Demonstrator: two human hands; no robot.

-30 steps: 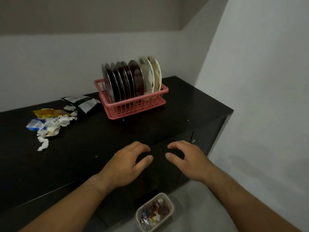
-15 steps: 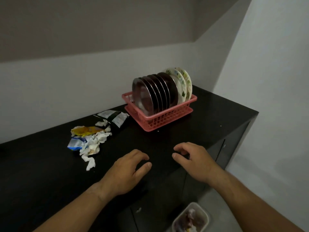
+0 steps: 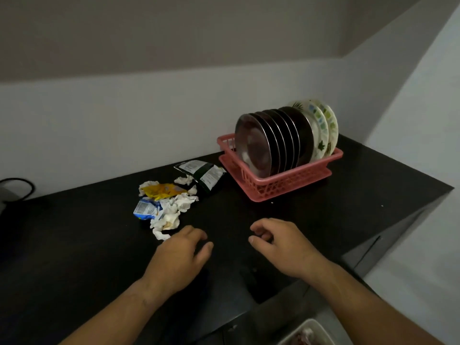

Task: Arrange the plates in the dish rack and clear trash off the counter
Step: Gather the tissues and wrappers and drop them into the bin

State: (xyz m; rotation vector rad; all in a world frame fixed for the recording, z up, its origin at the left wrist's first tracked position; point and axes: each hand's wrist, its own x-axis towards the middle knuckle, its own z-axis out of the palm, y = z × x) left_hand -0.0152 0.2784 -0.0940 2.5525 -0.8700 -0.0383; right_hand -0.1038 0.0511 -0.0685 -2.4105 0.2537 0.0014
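Hovering over the black counter point(image 3: 323, 220), the left hand point(image 3: 179, 260) and right hand point(image 3: 281, 247) have loose, bent fingers and hold nothing. Plates point(image 3: 281, 138) stand in the pink dish rack point(image 3: 286, 181). Crumpled tissues and wrappers point(image 3: 169, 200) lie just beside the left hand.

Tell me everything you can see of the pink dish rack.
The pink plastic dish rack is a rectangular basket with lattice walls and a flared rim. It stands flat on the black counter, toward its far right end by the wall. Standing on edge in it are a row of dark shiny plates and two pale leaf-printed plates at the right. A dark crumpled wrapper lies beside its left corner.
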